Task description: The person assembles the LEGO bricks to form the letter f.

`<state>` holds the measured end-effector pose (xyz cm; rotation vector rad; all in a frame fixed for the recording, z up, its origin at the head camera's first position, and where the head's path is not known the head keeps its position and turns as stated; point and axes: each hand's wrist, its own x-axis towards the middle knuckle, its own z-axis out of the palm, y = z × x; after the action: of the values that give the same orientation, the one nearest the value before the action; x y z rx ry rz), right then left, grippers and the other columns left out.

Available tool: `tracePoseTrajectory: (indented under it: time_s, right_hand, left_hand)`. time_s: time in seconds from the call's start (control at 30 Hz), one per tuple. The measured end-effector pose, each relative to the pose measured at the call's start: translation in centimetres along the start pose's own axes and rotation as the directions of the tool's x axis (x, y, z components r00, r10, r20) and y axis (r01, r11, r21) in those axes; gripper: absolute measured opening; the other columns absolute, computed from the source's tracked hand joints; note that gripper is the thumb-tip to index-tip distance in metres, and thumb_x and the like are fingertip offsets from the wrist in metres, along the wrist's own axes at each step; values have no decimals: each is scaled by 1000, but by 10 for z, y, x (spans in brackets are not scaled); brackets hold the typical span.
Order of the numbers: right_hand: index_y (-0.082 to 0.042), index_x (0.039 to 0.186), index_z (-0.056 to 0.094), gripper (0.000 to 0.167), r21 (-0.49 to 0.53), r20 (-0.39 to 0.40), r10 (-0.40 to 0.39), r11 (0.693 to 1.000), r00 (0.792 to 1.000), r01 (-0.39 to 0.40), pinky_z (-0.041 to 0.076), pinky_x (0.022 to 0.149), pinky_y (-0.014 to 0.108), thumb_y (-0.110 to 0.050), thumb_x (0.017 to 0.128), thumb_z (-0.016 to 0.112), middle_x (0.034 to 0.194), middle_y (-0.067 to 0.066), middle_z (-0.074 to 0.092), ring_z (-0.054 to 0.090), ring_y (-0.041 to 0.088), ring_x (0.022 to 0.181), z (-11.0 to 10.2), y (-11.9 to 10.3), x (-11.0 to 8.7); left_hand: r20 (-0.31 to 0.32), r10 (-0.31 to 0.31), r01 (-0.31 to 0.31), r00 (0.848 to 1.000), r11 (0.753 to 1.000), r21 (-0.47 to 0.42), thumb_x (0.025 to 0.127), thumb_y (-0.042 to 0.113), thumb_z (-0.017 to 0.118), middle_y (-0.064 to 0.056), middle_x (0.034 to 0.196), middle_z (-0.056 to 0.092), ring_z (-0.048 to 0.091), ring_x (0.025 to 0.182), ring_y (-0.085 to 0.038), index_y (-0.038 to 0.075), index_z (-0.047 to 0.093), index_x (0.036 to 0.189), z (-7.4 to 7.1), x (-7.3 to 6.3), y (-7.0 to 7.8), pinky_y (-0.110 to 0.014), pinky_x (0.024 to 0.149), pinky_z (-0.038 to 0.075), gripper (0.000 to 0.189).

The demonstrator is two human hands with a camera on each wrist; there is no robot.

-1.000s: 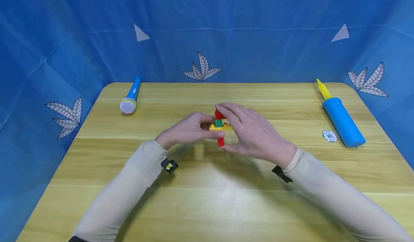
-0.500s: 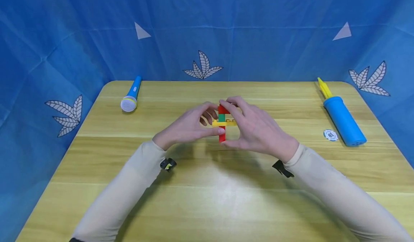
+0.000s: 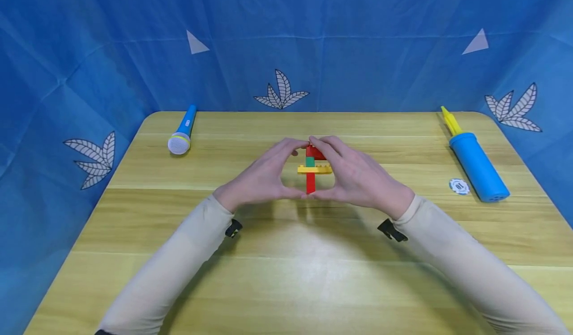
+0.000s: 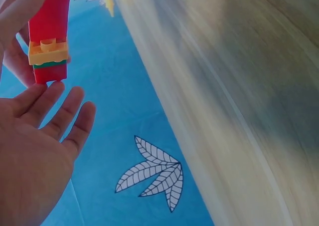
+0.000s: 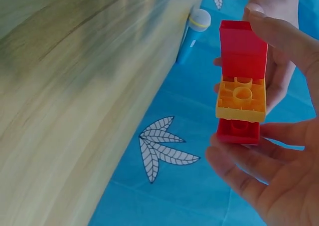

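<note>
Both hands hold a small model of toy building bricks between them, above the table. In the head view it has a long red brick (image 3: 311,182) at the near end, a yellow brick (image 3: 315,169) set crosswise, a green brick (image 3: 310,162) and another red brick (image 3: 315,152) at the far end. My left hand (image 3: 266,170) pinches it end to end, thumb on the near red brick and fingertips at the far one. My right hand (image 3: 360,175) does likewise from the other side. Hollow undersides of the yellow brick (image 5: 242,97) show in the right wrist view.
A blue toy microphone (image 3: 182,132) lies at the table's back left. Toward the right are a blue hand pump (image 3: 479,167) with a yellow nozzle and a round white chip (image 3: 459,186). Blue cloth (image 3: 358,66) hangs behind the wooden table (image 3: 286,285).
The left thumb has slid from the middle of the model to its near end, and the left fingers have moved to its far end. The model has shifted slightly right.
</note>
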<state>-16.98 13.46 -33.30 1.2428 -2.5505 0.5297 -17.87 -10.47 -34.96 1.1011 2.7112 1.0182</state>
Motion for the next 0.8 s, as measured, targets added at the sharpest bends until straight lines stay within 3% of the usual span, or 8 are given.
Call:
tracePoseTrajectory:
  time_s: [0.3, 0.53, 0.8]
  right_hand:
    - [1, 149, 34, 110, 43, 108, 77, 996, 991, -82, 53, 86, 44, -56, 70, 85, 138, 20, 49, 61, 33, 106, 6, 3, 0]
    - [-2, 150, 34, 110, 48, 228, 150, 985, 962, -165, 51, 88, 49, -58, 70, 83, 137, 20, 52, 61, 34, 109, 23, 7, 1]
    - [-4, 151, 35, 107, 55, 287, 174, 979, 942, -198, 49, 90, 51, -60, 72, 81, 138, 21, 52, 58, 37, 114, 31, 12, 4]
  left_hand:
    - [51, -51, 51, 997, 999, 12, 75, 45, 85, 3, 143, 42, 46, 124, -23, 17, 33, 151, 6, 0, -2, -45, 97, 45, 97]
    - [117, -114, 111, 986, 993, 38, 73, 55, 82, 1, 141, 43, 46, 125, -22, 13, 36, 149, 18, -1, -13, -43, 100, 43, 99]
    - [146, -139, 127, 980, 988, 88, 73, 58, 80, 2, 140, 45, 46, 125, -20, 14, 38, 148, 24, 1, -23, -43, 102, 40, 96]
